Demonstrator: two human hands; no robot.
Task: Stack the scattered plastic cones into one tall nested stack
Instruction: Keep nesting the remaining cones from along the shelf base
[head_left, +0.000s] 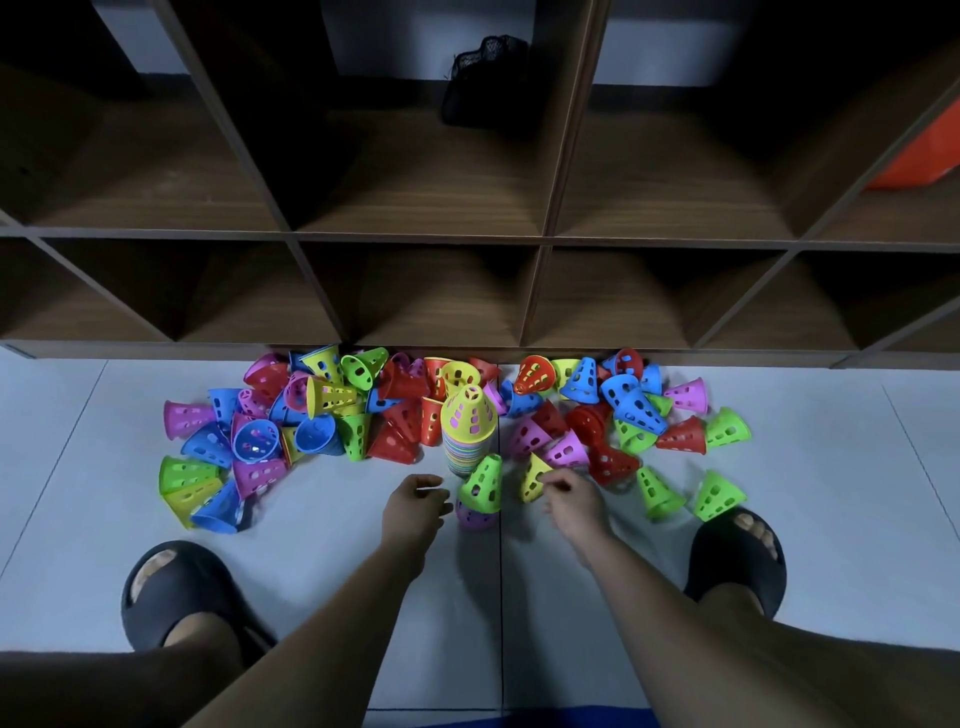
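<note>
A tall nested stack (466, 434) of coloured cones, topped by a yellow one, stands on the floor in the middle. Just in front of it a green cone (483, 483) sits on a purple cone (475, 517). My left hand (417, 501) hovers just left of this pair with fingers loosely curled, holding nothing. My right hand (570, 500) pinches the rim of a yellow cone (534, 477) lying tilted on the floor. Several loose cones in red, blue, green, purple and yellow lie scattered to the left (260, 441) and right (623, 410).
A dark wooden cubby shelf (540, 244) rises right behind the cones; a black mesh bag (485, 78) sits in one upper cubby. My feet in black slippers rest at the left (171, 587) and right (737, 556). Pale floor tiles lie between them.
</note>
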